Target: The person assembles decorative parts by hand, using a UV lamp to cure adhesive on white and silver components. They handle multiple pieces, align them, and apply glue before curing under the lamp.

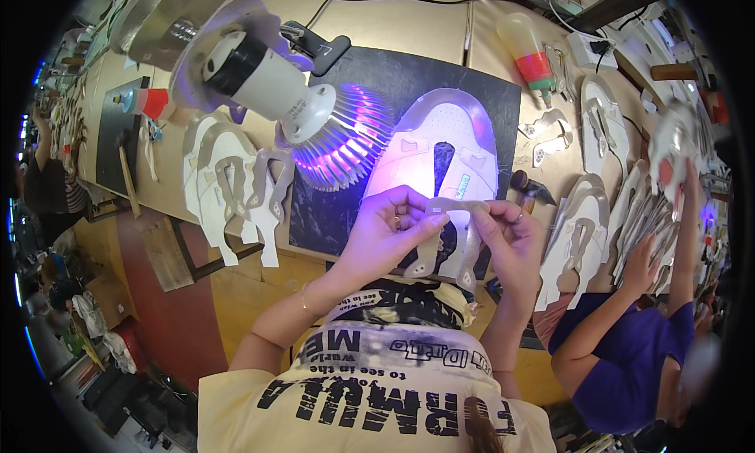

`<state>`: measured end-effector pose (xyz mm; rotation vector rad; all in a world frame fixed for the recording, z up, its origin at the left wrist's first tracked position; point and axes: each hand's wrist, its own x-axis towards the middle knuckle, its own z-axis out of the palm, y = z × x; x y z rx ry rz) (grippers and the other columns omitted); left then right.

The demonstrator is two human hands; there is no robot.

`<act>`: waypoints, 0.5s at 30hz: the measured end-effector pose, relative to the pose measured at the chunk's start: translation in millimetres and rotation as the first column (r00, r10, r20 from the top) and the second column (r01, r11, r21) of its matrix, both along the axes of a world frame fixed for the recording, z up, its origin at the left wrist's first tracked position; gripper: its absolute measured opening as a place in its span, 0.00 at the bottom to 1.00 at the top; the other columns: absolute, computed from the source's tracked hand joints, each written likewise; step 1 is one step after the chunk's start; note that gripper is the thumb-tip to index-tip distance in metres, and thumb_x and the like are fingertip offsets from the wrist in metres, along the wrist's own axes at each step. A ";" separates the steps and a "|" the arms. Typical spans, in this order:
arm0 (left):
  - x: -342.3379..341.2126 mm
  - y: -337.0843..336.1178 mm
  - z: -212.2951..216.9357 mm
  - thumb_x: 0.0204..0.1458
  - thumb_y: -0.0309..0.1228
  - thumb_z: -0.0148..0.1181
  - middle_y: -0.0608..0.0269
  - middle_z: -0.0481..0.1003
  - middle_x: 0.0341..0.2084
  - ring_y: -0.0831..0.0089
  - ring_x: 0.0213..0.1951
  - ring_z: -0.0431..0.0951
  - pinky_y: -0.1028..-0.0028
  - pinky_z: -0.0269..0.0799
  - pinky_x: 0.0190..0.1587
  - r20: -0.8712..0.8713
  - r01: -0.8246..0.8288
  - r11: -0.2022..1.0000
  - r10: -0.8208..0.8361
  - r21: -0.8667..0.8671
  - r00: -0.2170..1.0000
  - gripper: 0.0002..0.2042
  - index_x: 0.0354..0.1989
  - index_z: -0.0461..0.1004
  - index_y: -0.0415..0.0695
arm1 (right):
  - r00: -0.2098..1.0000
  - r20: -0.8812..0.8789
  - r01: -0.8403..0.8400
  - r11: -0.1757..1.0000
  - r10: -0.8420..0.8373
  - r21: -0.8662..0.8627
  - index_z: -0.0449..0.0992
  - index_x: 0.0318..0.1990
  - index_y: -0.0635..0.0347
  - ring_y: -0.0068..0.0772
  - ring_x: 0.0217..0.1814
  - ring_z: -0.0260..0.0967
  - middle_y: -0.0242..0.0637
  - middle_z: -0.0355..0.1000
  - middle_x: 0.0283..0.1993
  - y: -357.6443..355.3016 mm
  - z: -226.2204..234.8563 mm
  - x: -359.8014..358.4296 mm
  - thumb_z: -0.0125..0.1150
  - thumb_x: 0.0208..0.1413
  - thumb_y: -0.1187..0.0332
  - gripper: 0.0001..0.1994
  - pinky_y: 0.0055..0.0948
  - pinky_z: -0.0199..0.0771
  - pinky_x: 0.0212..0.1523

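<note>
A flat white shoe upper [409, 134] with a silvery toe edge and a U-shaped opening lies on a black mat [330, 226]. Violet light from the finned lamp [334, 134] falls on it. Over its near end, my left hand [393, 229] and my right hand [510, 237] hold a small grey U-shaped shoe piece [454, 207] between them. My left thumb and fingers pinch its curved top on one side; my right ones pinch the other side. The piece's two legs hang toward me.
Shoe uppers lie stacked at left [212, 162] and right [586, 209]. A hammer [531, 187] rests by the mat's right edge. Farther back are a red-and-green-tipped bottle [528, 56] and loose grey pieces [550, 138]. A co-worker's purple sleeve [617, 374] shows at right, hands among the uppers.
</note>
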<state>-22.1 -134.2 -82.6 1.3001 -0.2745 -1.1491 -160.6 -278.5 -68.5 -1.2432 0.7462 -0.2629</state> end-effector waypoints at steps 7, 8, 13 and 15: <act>20.4 -29.8 -11.4 0.56 0.29 0.65 0.64 0.77 0.22 0.82 0.22 0.78 0.81 0.76 0.24 0.262 -0.179 0.973 0.137 0.143 0.955 0.09 0.37 0.77 0.33 | 0.979 -0.117 0.134 0.955 -0.169 -0.264 0.78 0.40 0.70 0.10 0.23 0.66 0.30 0.74 0.26 -14.3 -24.2 44.5 0.66 0.58 0.70 0.10 0.14 0.65 0.23; 22.7 -34.6 -14.5 0.56 0.29 0.65 0.63 0.77 0.22 0.82 0.22 0.78 0.81 0.76 0.24 0.292 -0.196 0.969 0.146 0.149 0.945 0.10 0.37 0.77 0.33 | 0.972 -0.142 0.137 0.940 -0.189 -0.312 0.78 0.40 0.70 0.10 0.23 0.66 0.30 0.74 0.26 -16.2 -28.1 49.3 0.67 0.57 0.70 0.10 0.14 0.65 0.23; 32.2 -49.7 -29.7 0.55 0.28 0.66 0.64 0.77 0.21 0.83 0.21 0.76 0.83 0.75 0.24 0.310 -0.260 0.960 0.217 0.104 0.926 0.09 0.35 0.76 0.33 | 0.949 -0.216 0.128 0.908 -0.229 -0.400 0.78 0.38 0.69 0.11 0.22 0.67 0.32 0.75 0.25 -19.6 -39.9 63.1 0.68 0.56 0.69 0.11 0.15 0.66 0.23; 34.8 -52.2 -32.9 0.54 0.28 0.66 0.64 0.76 0.21 0.83 0.20 0.76 0.83 0.74 0.24 0.321 -0.263 0.959 0.219 0.103 0.921 0.09 0.35 0.76 0.33 | 0.942 -0.249 0.113 0.913 -0.223 -0.391 0.78 0.38 0.69 0.12 0.22 0.68 0.33 0.76 0.24 -20.7 -41.2 65.6 0.68 0.56 0.69 0.10 0.15 0.67 0.23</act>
